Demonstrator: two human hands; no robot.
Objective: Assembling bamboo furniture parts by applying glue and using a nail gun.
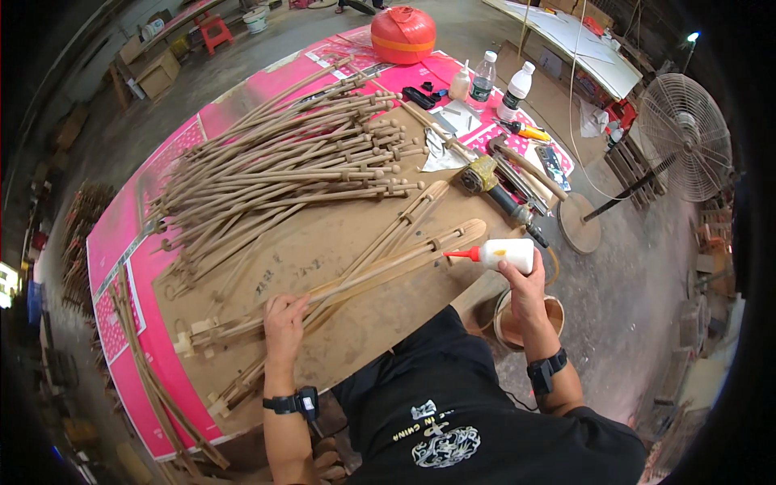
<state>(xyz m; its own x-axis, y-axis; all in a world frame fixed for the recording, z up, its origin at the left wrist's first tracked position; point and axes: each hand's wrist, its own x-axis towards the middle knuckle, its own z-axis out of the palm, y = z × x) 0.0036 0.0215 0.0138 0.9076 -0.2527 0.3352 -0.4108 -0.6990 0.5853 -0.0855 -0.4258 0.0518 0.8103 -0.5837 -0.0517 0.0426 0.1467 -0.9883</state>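
Note:
My right hand is wrapped round a white squeeze bottle with a red nozzle, tilted on its side. The red tip points left, close to the rounded end of a long flat wooden piece with a thin wooden rod along it. My left hand grips the other part of that rod, its fingers curled over the wood. A similar wooden piece lies beyond, slanting under or beside the held one; their crossing is hard to tell.
A big pile of thin wooden rods covers the far left. An air tool, a screwdriver, water bottles and a red ball of twine lie to the right and back. A bucket and a standing fan stand off the table.

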